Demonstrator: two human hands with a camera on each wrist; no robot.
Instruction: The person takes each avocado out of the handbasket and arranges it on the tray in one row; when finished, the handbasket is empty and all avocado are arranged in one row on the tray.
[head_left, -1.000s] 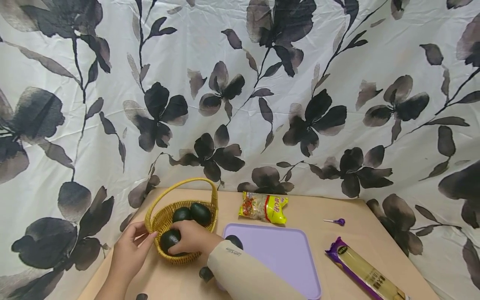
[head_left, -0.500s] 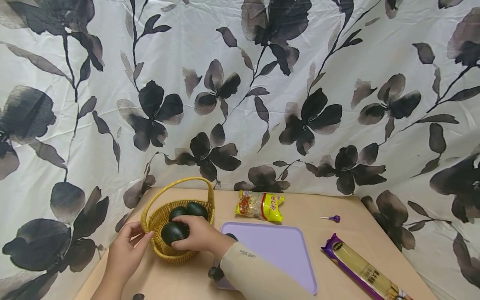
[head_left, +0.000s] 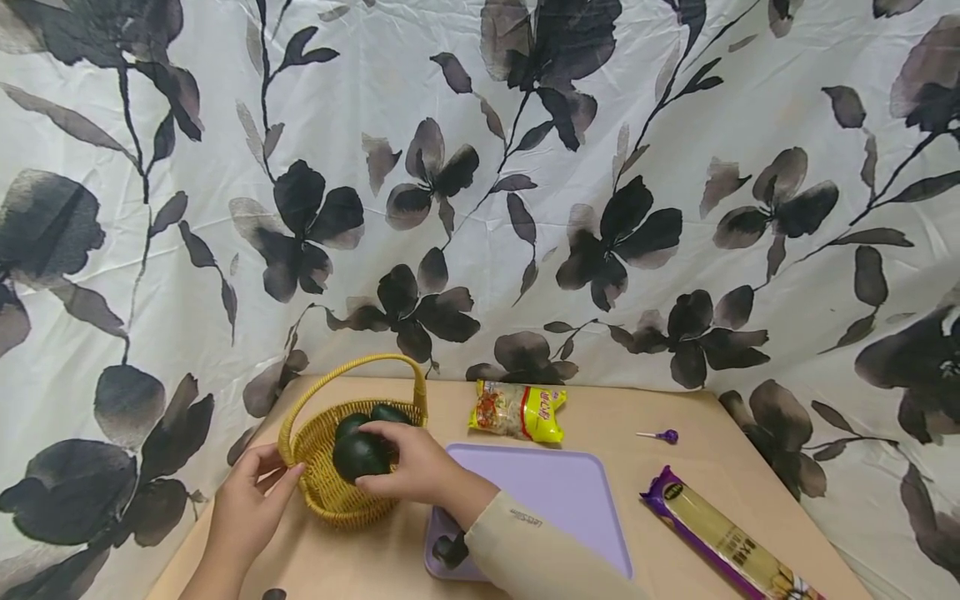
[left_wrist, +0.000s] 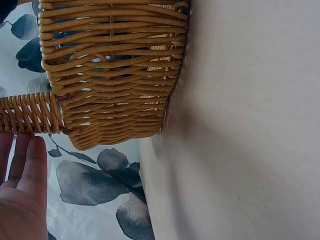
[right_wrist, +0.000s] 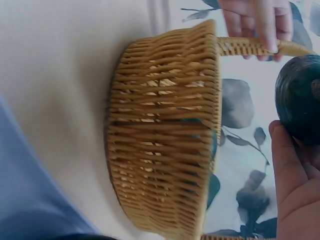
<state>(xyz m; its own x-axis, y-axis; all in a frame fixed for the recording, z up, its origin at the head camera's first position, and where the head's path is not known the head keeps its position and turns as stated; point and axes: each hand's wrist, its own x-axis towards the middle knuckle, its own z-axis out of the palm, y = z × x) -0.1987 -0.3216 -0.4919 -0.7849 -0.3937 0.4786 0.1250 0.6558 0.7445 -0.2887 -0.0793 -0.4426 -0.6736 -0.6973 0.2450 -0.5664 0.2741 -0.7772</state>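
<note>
In the head view, a yellow wicker basket [head_left: 330,492] with a tall arched handle stands on the left of the table. My left hand [head_left: 251,504] pinches the left foot of the handle [right_wrist: 245,46] between thumb and fingers. My right hand [head_left: 420,467] holds a dark green avocado [head_left: 362,457] over the basket, and the right wrist view shows it above the rim. Two more avocados, one dark [head_left: 349,426] and one behind it [head_left: 390,413], lie at the basket's far side, partly hidden by the held one.
A lilac tray [head_left: 555,492] lies right of the basket, its near part under my right sleeve. A yellow snack bag [head_left: 517,412] sits behind it. Further right are a purple lollipop [head_left: 666,436] and a long purple-and-gold packet [head_left: 727,533]. A floral curtain [head_left: 480,208] hangs behind.
My right hand has raised the avocado from the basket's near side and shifted it slightly right. A dark rounded thing on the tray is now hidden behind my wrist. My left hand stays on the handle.
</note>
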